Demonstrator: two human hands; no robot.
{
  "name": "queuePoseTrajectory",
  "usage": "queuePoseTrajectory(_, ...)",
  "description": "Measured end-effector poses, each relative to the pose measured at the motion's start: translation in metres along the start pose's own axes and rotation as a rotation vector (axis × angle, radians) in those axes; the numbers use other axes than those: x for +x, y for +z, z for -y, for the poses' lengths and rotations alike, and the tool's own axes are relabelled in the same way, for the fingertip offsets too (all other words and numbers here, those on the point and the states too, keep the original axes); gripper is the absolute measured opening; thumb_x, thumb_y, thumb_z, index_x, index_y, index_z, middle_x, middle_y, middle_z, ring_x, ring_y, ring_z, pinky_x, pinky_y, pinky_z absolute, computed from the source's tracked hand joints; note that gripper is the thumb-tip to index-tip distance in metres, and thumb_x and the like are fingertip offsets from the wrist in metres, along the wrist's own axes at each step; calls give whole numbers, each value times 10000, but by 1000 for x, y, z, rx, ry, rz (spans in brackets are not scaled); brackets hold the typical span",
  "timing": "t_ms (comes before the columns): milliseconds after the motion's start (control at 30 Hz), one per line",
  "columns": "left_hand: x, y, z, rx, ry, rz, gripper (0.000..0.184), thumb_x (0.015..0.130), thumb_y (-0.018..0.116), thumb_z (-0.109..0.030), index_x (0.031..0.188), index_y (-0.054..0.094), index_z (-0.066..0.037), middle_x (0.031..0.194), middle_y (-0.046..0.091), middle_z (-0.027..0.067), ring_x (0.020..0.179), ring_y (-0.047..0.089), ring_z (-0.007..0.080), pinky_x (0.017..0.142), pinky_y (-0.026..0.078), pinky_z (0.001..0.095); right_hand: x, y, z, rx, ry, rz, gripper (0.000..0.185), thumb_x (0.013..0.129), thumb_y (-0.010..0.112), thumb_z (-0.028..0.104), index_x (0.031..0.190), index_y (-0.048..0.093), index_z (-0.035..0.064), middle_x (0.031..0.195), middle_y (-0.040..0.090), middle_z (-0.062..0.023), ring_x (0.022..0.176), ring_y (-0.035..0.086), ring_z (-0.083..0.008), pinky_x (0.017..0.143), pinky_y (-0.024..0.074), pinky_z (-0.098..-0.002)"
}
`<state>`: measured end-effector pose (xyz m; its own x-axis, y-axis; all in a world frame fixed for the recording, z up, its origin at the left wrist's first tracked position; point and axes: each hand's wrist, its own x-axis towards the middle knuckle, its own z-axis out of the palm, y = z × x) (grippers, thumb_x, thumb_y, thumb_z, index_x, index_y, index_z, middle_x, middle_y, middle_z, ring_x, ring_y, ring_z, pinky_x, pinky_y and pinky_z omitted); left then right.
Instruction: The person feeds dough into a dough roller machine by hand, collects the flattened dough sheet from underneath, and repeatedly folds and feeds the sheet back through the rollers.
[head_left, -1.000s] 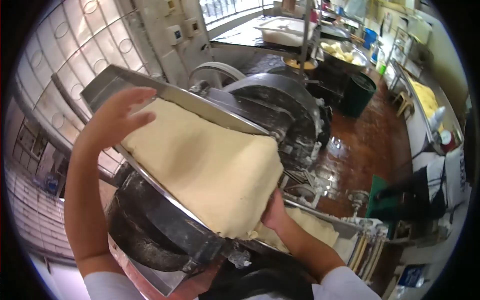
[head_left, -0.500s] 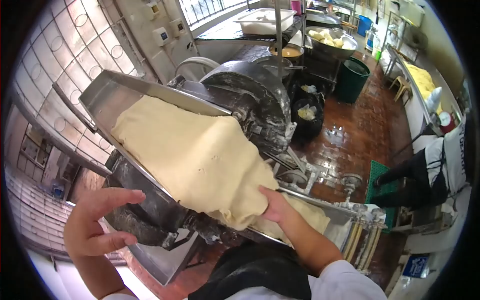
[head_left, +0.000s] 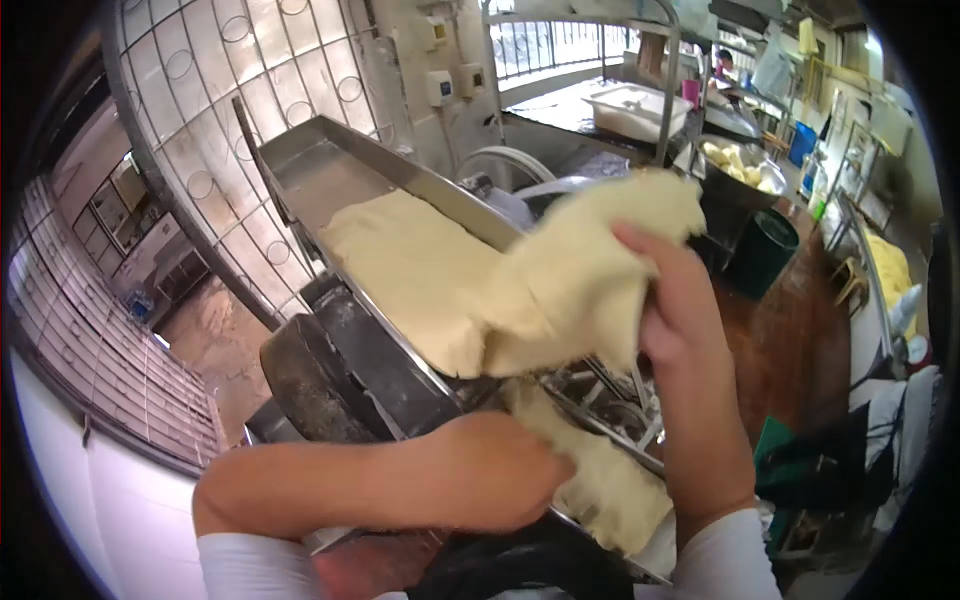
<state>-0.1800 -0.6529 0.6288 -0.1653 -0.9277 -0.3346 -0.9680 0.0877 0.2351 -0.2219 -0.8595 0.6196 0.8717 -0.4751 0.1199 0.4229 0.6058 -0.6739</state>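
A wide sheet of pale dough (head_left: 420,265) lies along a metal tray, its near end raised and folded up in the air. My right hand (head_left: 670,300) grips that raised end, fingers on top and thumb beneath. Lower down, a second piece of dough (head_left: 620,500) rests on the chute below the tray. My left hand (head_left: 515,470) is at the left edge of this lower piece, back of the hand toward me. Its fingers are hidden and blurred, so I cannot tell whether it holds dough.
The long metal tray (head_left: 345,160) slopes over dark machinery (head_left: 320,370). Beyond it stand a rack with a white tub (head_left: 635,108), a bowl of yellowish pieces (head_left: 740,165) and a green bin (head_left: 765,250). On the right, a long trough holds yellow material (head_left: 888,270).
My right hand has lifted the dough's near end up and away, folding it back. My left hand, spread at the left before, has swung right to the lower dough. The view has shifted.
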Motion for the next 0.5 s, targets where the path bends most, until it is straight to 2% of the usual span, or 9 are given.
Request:
queuePoseTrajectory(67,44,14,43,-153,-24,-286,226,886,530,-232,941,622,-33,814,647,166,736,643,315,625,515,410,43,46,0,-26,-65,56,214,856,634,73,1054,579,14,979,643,-81,841,650,-172,710,568,-302)
queuePoseTrajectory(133,83,24,124,-639,-5,-576,273,905,525,-273,976,616,-26,912,662,125,782,645,282,700,524,394,58,85,2,8,-46,140,185,862,625,73,1034,583,19,954,641,-76,818,645,-161,668,568,-282)
queuePoseTrajectory(200,67,4,225,-1419,-191,-488,359,885,571,-311,1099,607,-26,1087,649,91,867,639,248,802,514,361,61,102,2,22,-159,185,181,875,612,88,1036,583,10,953,642,-80,821,646,-169,704,570,-294)
queuePoseTrajectory(233,54,-13,261,-1411,-202,-606,361,884,572,-312,1102,606,-26,1090,649,90,866,639,247,802,514,360,64,100,3,16,-108,192,194,884,600,90,1053,575,-1,979,643,-94,853,650,-180,769,567,-315)
queuePoseTrajectory(367,-13,-50,365,-33,-318,-942,369,881,577,-313,1115,603,-29,1102,646,89,865,640,247,804,514,356,73,78,-43,4,-21,73,328,886,611,83,1188,532,-19,1128,626,-121,995,641,-220,851,547,-346)
queuePoseTrajectory(400,-28,-52,385,144,-367,-940,372,880,579,-314,1118,602,-29,1105,645,89,864,641,247,804,514,355,78,63,-59,-66,78,-1,352,883,616,76,1214,517,4,1124,626,-109,1000,639,-217,853,546,-348)
queuePoseTrajectory(433,-38,-52,401,257,-395,-929,374,879,580,-314,1121,601,-30,1108,644,89,864,641,247,804,514,354,76,49,-73,-191,213,74,404,903,587,114,1265,470,-20,1188,594,-138,1059,610,-264,930,503,-399)
queuePoseTrajectory(467,-44,-49,413,313,-406,-903,377,878,581,-314,1125,601,-30,1111,643,89,864,641,247,805,514,353,72,33,-77,-371,504,90,424,915,583,146,1287,452,-11,1228,568,-138,1090,592,-245,925,496,-397)
queuePoseTrajectory(500,-46,-47,421,347,-403,-881,379,877,583,-315,1128,600,-31,1114,643,88,863,642,247,805,514,352,61,19,-85,-452,538,68,462,919,583,169,1323,427,7,1279,533,-141,1136,561,-231,932,482,-382)
